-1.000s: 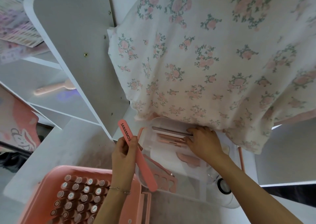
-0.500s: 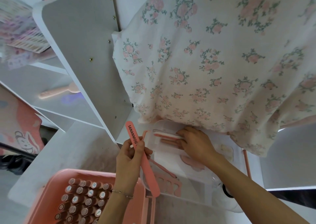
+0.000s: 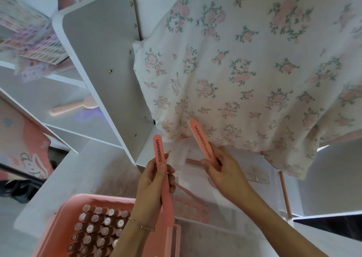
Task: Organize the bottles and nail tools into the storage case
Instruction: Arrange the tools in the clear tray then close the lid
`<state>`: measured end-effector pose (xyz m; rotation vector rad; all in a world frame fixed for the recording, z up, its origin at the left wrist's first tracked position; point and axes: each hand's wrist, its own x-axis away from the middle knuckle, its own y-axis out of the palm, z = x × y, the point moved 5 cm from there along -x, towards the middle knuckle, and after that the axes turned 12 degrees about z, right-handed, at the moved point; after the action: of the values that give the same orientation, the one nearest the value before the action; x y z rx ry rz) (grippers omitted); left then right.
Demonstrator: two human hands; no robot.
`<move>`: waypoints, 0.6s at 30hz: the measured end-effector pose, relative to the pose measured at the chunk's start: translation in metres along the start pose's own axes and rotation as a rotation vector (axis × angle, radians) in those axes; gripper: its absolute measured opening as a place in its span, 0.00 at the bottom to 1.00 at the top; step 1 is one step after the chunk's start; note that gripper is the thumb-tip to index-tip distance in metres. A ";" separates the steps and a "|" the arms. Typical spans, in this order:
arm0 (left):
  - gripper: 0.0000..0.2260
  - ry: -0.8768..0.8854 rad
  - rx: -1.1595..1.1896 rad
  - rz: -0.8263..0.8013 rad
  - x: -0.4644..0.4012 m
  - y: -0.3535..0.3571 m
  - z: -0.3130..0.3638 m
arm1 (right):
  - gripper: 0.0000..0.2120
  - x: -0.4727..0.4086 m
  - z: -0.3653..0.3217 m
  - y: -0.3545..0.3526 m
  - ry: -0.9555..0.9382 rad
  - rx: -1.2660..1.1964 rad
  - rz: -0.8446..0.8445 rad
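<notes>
Since a second ago our right hand (image 3: 225, 170) has lifted a second file (image 3: 203, 143) from the clear tray (image 3: 231, 203). Our left hand (image 3: 154, 180) pinches the first file (image 3: 163, 176). Bottles (image 3: 96, 229) already fill the case (image 3: 58, 227) at the bench's near edge; both files and the tray's tools remain, we judge.

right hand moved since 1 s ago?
Yes. The right hand has lifted out of the clear tray, now with a grip on a second pink nail file raised against the floral cloth.
</notes>
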<state>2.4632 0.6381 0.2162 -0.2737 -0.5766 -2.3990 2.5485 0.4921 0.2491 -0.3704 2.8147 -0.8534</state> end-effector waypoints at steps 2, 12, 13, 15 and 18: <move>0.16 -0.013 0.020 -0.021 0.002 -0.001 -0.002 | 0.22 0.013 0.005 0.008 0.107 -0.140 -0.064; 0.08 -0.031 -0.030 0.072 0.002 -0.018 -0.009 | 0.13 0.039 0.035 0.021 0.231 0.002 -0.136; 0.08 -0.033 -0.042 0.072 0.003 -0.018 -0.011 | 0.12 0.040 0.037 0.023 0.227 0.035 -0.147; 0.08 -0.046 -0.050 0.067 0.004 -0.016 -0.012 | 0.13 0.040 0.041 0.025 0.220 0.077 -0.155; 0.08 -0.070 -0.024 0.064 0.006 -0.013 -0.010 | 0.14 0.038 0.038 0.021 0.181 0.111 -0.135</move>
<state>2.4499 0.6393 0.2044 -0.3827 -0.5623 -2.3433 2.5177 0.4788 0.2025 -0.4941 2.9156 -1.1193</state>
